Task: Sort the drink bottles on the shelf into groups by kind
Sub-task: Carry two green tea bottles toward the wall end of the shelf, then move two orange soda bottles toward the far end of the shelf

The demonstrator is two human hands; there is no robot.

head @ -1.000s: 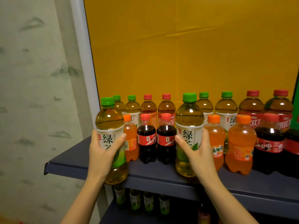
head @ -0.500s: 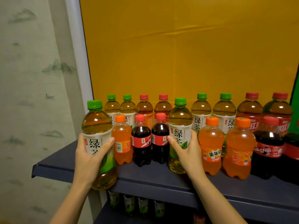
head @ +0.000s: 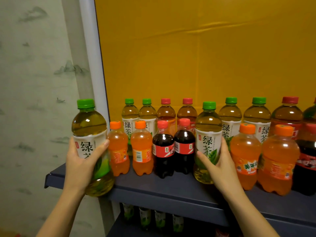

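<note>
Two full green tea bottles, rigid but heavy, one clasped at its label by left hand (head: 80, 165) off the shelf (head: 171, 190) edge, one by right hand (head: 220, 165) standing in the front row.

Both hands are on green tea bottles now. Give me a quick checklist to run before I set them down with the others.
1. Left hand grip on the left green tea bottle: ok, fingers wrapped around the label.
2. Right hand grip on the right green tea bottle: ok.
3. Left bottle supported by the shelf: not ok, it hangs off the front edge, held only by the hand.
4. Right bottle base on the shelf: cannot tell, the hand covers part of it.
5. Caps on both held bottles: ok, green caps in place.
6. Free slot beside the back-row green teas: not ok, orange sodas stand in front.
</note>
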